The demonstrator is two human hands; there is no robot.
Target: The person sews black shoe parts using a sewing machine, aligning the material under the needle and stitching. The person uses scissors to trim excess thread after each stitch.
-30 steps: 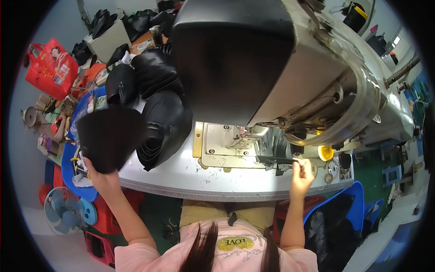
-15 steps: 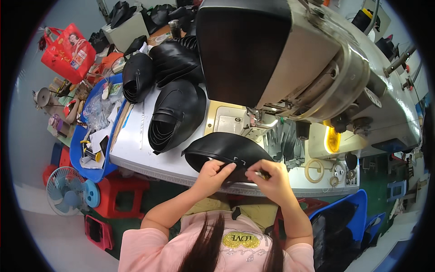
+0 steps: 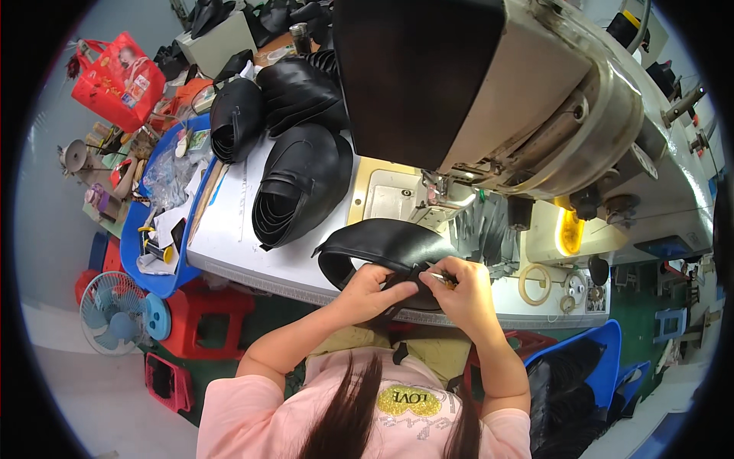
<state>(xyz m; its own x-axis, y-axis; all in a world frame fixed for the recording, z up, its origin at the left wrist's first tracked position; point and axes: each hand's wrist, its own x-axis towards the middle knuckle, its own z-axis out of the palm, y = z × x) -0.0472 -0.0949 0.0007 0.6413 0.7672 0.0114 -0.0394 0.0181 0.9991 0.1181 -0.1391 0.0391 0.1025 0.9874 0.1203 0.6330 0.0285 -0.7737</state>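
A curved black leather-like piece [image 3: 386, 239] stands in a loop at the front edge of the white table, below the sewing machine's needle area. My left hand [image 3: 375, 297] grips its near edge, the thumb on the outside and the fingers partly hidden inside the loop. Close beside it, my right hand [image 3: 464, 293] is closed around a small slim metallic tool [image 3: 442, 278], whose kind I cannot make out. The tool's tip is at the piece's edge, near my left thumb.
The sewing machine [image 3: 527, 99] looms over the table [image 3: 237, 229]. Rolled black pieces [image 3: 302, 183] lie at the left, and dark strips [image 3: 489, 229] behind my right hand. Blue bins [image 3: 157, 284] flank the table. A fan [image 3: 115, 314] and red stool [image 3: 206, 317] stand left.
My right hand has come in closer to my left and slightly up, with the tool now at the leather edge. The piece has turned, showing more of its open loop.
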